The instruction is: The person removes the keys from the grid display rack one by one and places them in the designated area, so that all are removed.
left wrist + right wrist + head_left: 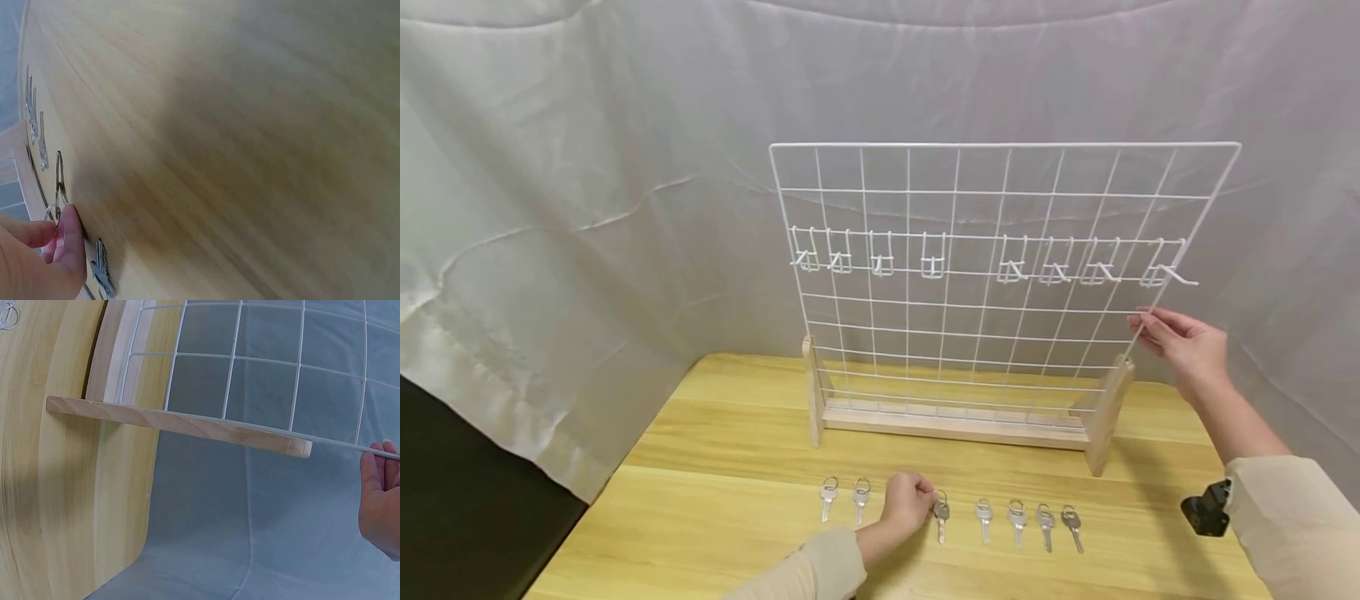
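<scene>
Near the table's front, my left hand (908,502) pinches the ring of a key (942,527) between thumb and finger. The left wrist view shows this key (59,169) reaching out past the fingertips. My right hand (1193,348) holds the right side wire of a white wire grid rack (957,333), just above its wooden foot (1108,421); the right wrist view shows the fingers at the wire too. Several white hooks (932,265) hang in a row across the grid, with nothing on them.
Two keys (829,498) with rings lie left of my left hand, and several more keys (1017,523) lie in a row to its right. A wooden base bar (955,423) joins the rack's feet. A grey curtain (625,208) hangs behind the wooden table (715,483).
</scene>
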Motion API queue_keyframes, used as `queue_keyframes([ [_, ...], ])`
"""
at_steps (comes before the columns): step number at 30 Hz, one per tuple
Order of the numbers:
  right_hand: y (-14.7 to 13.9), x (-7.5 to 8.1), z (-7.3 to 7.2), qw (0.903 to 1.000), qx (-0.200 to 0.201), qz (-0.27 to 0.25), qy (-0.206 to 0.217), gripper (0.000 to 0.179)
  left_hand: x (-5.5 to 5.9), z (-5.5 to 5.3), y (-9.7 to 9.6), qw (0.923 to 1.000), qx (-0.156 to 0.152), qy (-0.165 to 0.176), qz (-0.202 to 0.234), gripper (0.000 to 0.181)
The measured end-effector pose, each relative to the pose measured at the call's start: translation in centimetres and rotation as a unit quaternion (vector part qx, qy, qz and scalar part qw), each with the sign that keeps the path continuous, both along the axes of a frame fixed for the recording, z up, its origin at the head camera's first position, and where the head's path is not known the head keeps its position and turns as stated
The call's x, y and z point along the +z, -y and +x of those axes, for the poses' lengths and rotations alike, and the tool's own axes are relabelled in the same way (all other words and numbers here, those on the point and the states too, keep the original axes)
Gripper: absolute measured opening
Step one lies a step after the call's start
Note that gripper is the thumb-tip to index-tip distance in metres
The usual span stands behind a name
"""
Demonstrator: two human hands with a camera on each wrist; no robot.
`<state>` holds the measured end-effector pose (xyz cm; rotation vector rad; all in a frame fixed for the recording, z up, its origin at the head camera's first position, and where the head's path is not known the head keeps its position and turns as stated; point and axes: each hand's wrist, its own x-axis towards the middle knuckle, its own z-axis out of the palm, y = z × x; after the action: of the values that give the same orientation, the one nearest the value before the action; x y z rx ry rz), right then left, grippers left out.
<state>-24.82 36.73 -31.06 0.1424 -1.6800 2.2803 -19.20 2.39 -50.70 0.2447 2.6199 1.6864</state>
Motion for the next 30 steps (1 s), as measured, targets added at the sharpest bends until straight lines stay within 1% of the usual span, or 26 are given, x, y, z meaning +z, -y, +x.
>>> queue_keyframes([
  [3, -0.03, 0.10, 0.02, 1.0000, -0.001, -0.002, 0.002, 0.013, 0.19, -0.13, -0.04, 0.9990, -0.002, -0.021, -0.040, 0.009],
  [6, -0.02, 0.18, 0.02, 0.9999, 0.000, -0.007, 0.008, 0.014, 0.24, -0.22, -0.15, 0.9976, 0.004, -0.025, -0.065, 0.010],
  [11, 0.07, 0.25, 0.00, 0.9997, 0.001, -0.016, 0.018, 0.015, 0.39, -0.18, -0.27, 0.9971, 0.010, -0.014, -0.074, 0.011],
  [15, -0.03, 0.26, 0.11, 0.9995, 0.000, -0.020, 0.025, 0.015, 0.40, -0.20, -0.41, 0.9961, 0.009, -0.011, -0.087, 0.011],
  [23, -0.09, 0.19, -0.03, 0.9994, 0.004, -0.030, 0.019, 0.013, 0.26, -0.45, -0.68, 0.9945, 0.012, -0.026, -0.101, 0.011],
  [30, 0.04, 0.17, -0.02, 0.9991, 0.008, -0.040, 0.012, 0.012, 0.32, -0.59, -0.83, 0.9941, 0.004, -0.020, -0.107, 0.006],
])
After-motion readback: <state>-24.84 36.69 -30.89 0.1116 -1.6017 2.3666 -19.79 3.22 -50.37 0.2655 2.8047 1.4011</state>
